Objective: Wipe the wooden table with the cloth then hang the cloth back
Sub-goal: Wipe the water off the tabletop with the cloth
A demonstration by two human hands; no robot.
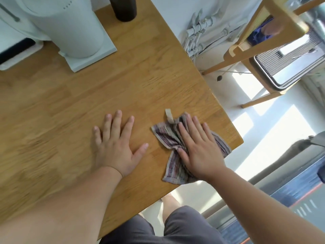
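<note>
Wood fills most of the view: one table (91, 95), its near right corner by the person's legs. Two bare hands lie on it, palms down. One cloth (168, 138), striped in grey and purplish tones, lies crumpled near that right corner, its right edge reaching the table's rim. One beige loop (169, 116) sticks out of its far side and points away from the person. The cloth's long axis runs from the near left, where a tail of fabric lies close to the table's front edge, toward the far right.

The right hand (198, 148) presses flat on the cloth, fingers straight and close together, pointing away and slightly left; it grips nothing, only bears down. The left hand (117, 145) rests on bare wood just left of the cloth, apart from it, fingers spread wide and the thumb out toward the cloth.

At the far left stands one white appliance (70, 29) on a flat base. One dark cylinder (124, 8) stands beside it at the far edge. Beyond the table's right side is one wooden chair (260, 48) on a pale floor.
</note>
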